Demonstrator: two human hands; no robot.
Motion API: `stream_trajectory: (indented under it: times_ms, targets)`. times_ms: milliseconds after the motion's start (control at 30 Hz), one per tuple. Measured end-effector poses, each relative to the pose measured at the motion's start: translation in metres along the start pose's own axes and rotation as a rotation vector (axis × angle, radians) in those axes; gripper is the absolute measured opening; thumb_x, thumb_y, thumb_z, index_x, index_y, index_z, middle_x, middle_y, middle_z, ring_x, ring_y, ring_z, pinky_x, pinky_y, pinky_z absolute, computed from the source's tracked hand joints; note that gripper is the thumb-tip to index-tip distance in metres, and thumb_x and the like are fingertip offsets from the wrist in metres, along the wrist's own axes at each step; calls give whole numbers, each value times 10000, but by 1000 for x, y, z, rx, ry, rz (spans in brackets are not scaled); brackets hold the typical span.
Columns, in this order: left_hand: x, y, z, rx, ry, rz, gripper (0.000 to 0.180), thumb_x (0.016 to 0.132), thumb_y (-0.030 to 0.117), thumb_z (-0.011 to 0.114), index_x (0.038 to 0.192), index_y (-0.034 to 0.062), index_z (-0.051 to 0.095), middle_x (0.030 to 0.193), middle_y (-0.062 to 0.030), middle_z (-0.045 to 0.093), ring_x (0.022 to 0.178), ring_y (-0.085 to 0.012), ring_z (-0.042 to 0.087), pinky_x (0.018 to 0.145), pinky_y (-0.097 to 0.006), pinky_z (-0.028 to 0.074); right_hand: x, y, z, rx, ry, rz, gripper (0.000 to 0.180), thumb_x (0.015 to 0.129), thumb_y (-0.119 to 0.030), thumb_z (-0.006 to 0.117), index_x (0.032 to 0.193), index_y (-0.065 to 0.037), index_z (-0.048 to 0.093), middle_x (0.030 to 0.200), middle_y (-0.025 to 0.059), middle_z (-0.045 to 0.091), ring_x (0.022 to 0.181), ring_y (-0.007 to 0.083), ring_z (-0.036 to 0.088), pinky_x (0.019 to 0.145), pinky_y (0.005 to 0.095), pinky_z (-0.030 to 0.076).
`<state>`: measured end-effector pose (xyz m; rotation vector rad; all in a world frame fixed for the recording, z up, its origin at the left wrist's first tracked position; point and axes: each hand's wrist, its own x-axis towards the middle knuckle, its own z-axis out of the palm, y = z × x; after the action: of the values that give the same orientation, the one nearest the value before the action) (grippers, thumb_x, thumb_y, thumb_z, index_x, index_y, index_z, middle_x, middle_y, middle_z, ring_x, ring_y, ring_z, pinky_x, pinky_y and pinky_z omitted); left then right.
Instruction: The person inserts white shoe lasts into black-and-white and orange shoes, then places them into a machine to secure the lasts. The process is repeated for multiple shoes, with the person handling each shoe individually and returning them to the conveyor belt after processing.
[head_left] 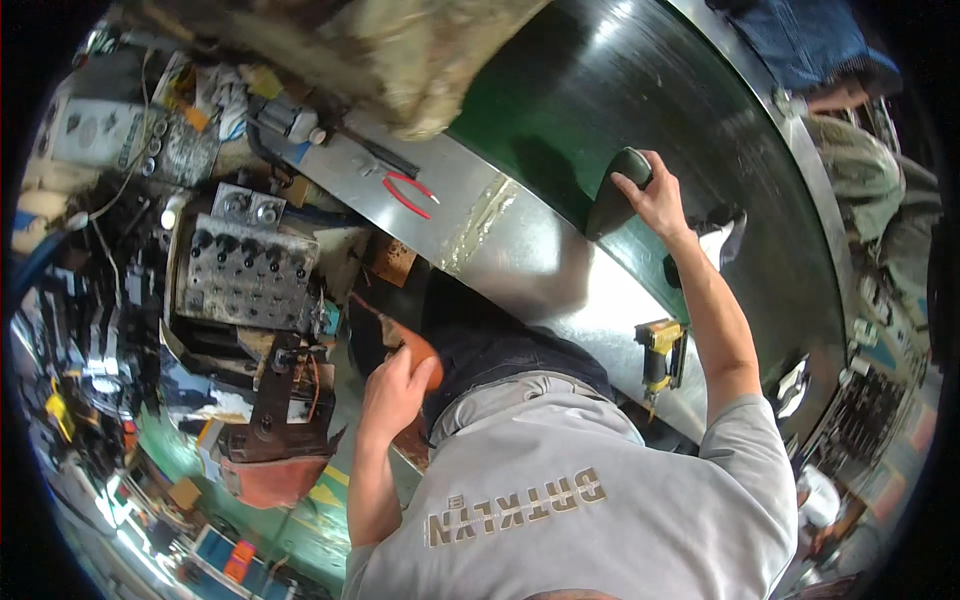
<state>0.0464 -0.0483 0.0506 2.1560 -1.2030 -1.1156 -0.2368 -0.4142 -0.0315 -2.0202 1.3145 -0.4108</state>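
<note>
The person wears a grey short-sleeved T-shirt point(590, 500) with pale block lettering and dark trousers point(500, 350).

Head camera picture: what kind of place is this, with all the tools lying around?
Probably a workshop or small factory. There are red-handled pliers and a yellow power tool on a curved metal bench, and a grey machine block full of knobs beside it.

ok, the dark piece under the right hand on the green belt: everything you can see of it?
The dark piece is a rounded, shoe-toe-like form, matt dark grey to black, with a domed top that tapers down to a narrower lower end. It stands tilted on the glossy green belt, close to the sheet-metal edge. The right hand grips its upper end, fingers curled over the dome. Material cannot be told; no markings are visible.
</note>
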Motion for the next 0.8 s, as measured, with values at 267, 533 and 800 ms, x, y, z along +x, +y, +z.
stream_trajectory:
  times_ms: [267,533,800]
  targets:
    - [47,66,23,-1119,-60,268,422,1003,353,521,1207,-17,549,936,-49,618,737,-142,556,741,-304,473,-68,-7,-25,704,339,162,501,934,-276,668,1365,-130,460,1047,42,637,966,142,615,839,290,517]
    - [83,73,82,-1779,-250,-251,262,1032,253,433,1125,60,583,802,12,507,755,-131,488,775,-346,452,-101,-18,-5,1626,321,431,348,1003,-295,528,1289,-98,498,1231,64,593,1108,176,595,922,363,524]
    - [90,91,82,-1654,-112,-436,364,1032,264,405,1276,37,551,1259,-91,610,1175,-223,570,1016,-387,448,-105,-28,-1,1722,256,489,361,973,-180,564,1318,-103,492,1253,50,580,1111,181,595,909,359,529]
